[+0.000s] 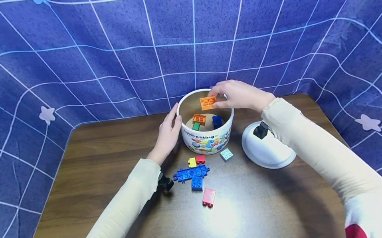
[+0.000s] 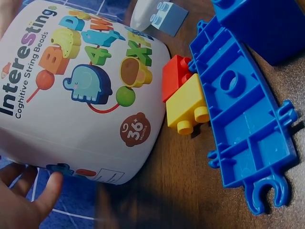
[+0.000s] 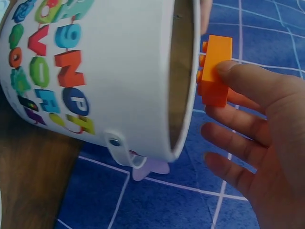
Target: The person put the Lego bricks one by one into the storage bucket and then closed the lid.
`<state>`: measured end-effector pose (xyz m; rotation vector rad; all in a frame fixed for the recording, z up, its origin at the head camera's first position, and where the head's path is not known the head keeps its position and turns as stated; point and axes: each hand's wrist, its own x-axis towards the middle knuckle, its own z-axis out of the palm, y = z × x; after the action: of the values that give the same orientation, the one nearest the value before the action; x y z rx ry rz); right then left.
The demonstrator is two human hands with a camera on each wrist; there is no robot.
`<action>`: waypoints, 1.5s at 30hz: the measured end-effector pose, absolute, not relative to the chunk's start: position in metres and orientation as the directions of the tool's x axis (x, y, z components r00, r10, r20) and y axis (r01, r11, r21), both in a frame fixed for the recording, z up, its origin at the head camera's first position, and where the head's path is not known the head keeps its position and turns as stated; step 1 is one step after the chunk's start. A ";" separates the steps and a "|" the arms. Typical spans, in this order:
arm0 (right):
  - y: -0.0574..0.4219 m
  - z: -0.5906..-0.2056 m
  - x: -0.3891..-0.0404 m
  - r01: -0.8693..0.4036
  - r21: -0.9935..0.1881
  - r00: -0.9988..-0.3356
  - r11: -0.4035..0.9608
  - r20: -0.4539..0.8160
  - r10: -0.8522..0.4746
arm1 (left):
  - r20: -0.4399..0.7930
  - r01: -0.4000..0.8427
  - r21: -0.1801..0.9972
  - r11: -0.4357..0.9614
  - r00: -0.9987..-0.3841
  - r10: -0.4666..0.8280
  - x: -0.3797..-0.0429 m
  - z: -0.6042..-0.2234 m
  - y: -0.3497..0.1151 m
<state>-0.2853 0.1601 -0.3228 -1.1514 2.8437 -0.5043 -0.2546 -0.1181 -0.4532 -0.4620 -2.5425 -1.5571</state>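
A white round tub (image 1: 205, 139) printed with "Interesting" and colourful pictures stands at the back of the table. My right hand (image 1: 238, 96) pinches an orange toy brick (image 1: 208, 102) between thumb and fingers over the tub's mouth. In the right wrist view the brick (image 3: 217, 70) is just outside the rim, its studs facing the tub. My left hand (image 1: 167, 132) rests against the tub's left side, fingers fairly straight. Inside the tub lie another orange brick (image 1: 200, 119), a green brick (image 1: 196, 126) and a dark blue one (image 1: 217, 121).
In front of the tub lie a yellow brick (image 1: 192, 162), a red brick (image 1: 200, 159), a blue wheel-less car base (image 1: 187, 173), a blue brick (image 1: 197, 183), a pinkish-red brick (image 1: 209, 197) and a pale blue brick (image 1: 226, 154). A white lid (image 1: 269, 153) lies to the right, under my right forearm.
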 end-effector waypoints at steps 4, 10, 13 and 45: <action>0.160 -0.331 -0.287 -0.696 -0.272 -0.705 0.664 0.084 -0.705 | 0.252 0.313 0.853 0.417 -0.948 0.196 -0.254 -0.453 -0.118; 0.164 -0.334 -0.284 -0.692 -0.274 -0.709 0.668 0.080 -0.701 | 0.246 0.310 0.854 0.418 -0.948 0.200 -0.254 -0.453 -0.118; 0.167 -0.334 -0.280 -0.695 -0.273 -0.707 0.665 0.091 -0.702 | 0.247 0.312 0.853 0.419 -0.948 0.203 -0.253 -0.452 -0.118; 0.193 -0.347 -0.201 -0.782 -0.288 -0.615 0.552 0.213 -0.759 | 0.230 0.292 0.854 0.431 -0.954 0.191 -0.253 -0.451 -0.118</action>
<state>-0.2012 0.1929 -0.3468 -1.4038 2.8234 -0.5762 -0.2535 -0.1178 -0.4515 -0.4364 -2.5729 -1.5664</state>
